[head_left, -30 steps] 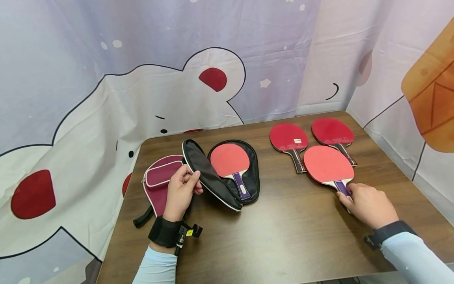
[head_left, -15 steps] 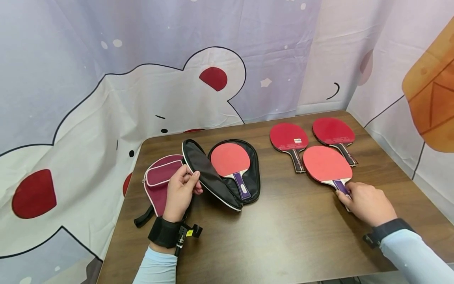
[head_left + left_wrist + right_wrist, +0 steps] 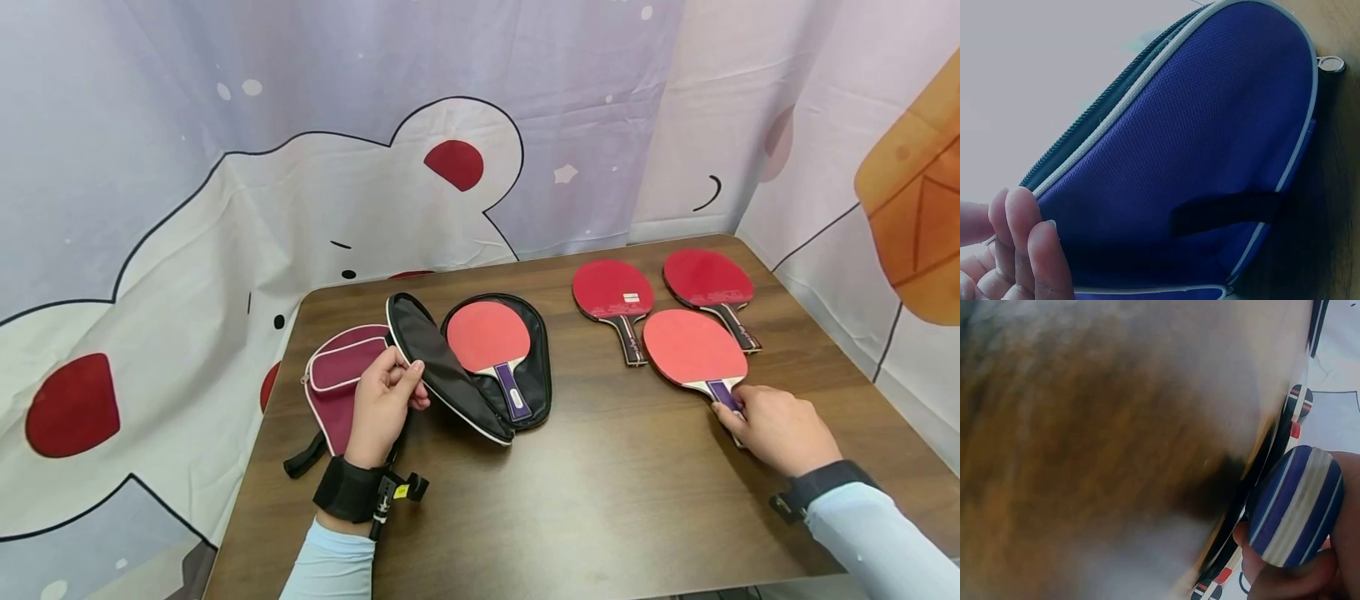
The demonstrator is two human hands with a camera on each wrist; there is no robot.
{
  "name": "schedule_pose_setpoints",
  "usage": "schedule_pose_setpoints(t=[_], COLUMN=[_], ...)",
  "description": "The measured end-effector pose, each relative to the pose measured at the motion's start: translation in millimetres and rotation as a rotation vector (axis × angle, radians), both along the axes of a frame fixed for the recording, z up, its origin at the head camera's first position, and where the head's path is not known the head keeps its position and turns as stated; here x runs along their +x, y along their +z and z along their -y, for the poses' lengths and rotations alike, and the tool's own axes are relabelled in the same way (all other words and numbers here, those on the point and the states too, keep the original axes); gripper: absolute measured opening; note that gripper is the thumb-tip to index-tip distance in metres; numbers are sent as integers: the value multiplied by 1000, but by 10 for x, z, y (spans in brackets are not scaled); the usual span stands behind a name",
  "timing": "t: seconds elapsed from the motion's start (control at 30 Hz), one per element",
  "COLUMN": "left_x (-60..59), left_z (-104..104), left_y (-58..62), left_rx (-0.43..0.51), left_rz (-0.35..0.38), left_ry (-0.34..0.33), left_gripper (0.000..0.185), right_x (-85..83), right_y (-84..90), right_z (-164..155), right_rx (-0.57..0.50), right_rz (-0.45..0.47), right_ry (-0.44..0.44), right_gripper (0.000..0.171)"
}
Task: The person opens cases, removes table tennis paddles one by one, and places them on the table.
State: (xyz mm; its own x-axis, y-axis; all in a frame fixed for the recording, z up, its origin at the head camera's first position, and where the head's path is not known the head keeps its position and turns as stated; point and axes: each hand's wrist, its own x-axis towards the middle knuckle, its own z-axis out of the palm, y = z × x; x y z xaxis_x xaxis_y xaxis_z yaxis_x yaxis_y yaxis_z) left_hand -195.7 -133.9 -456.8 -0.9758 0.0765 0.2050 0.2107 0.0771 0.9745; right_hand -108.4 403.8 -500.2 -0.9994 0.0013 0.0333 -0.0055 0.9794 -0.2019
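My left hand [image 3: 384, 404] pinches the white-piped edge of a zip paddle case's lid [image 3: 435, 354], holding it lifted to the left. In the left wrist view the lid's outer side [image 3: 1191, 131] looks blue-purple, with the fingertips [image 3: 1022, 215] at its zip edge. In the case's black lower half [image 3: 542, 367] lies a table tennis paddle [image 3: 487, 335] with light red rubber and a purple handle. My right hand [image 3: 783, 429] grips the handle of a matching paddle [image 3: 693, 346] at the right. Its striped handle end [image 3: 1297, 506] shows in the right wrist view.
A maroon paddle case [image 3: 333, 408] with white piping and a black strap lies partly behind my left hand. Two darker red paddles [image 3: 611, 290] lie at the back right, just beyond the held one. A printed curtain [image 3: 337, 208] hangs behind the wooden table [image 3: 570, 508].
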Motion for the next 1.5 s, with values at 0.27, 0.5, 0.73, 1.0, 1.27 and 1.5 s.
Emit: schedule_pose_setpoints(t=[0.27,0.5,0.73,1.0,1.27,1.5], left_x=[61,74,80,76,70,94], left_z=[13,71,93,111,129,83], left_y=[50,64,54,82,130,167], left_rx=[9,10,-4,-37,-100,-126], left_rz=[-4,-24,-27,-29,-36,-14], left_ry=[6,48,44,32,22,-22], left_gripper=[23,25,25,25,26,27], right_x=[-24,-21,-34,-53,-368,-719], right_y=[-6,-7,-5,131,406,346], right_z=[-9,-16,-28,32,943,1994], right_rx=[8,-3,-22,4,-112,-197], right_rz=[13,56,84,69,-136,-63], right_ry=[11,-3,-11,-31,101,305], right_gripper=[32,31,32,41,35,31])
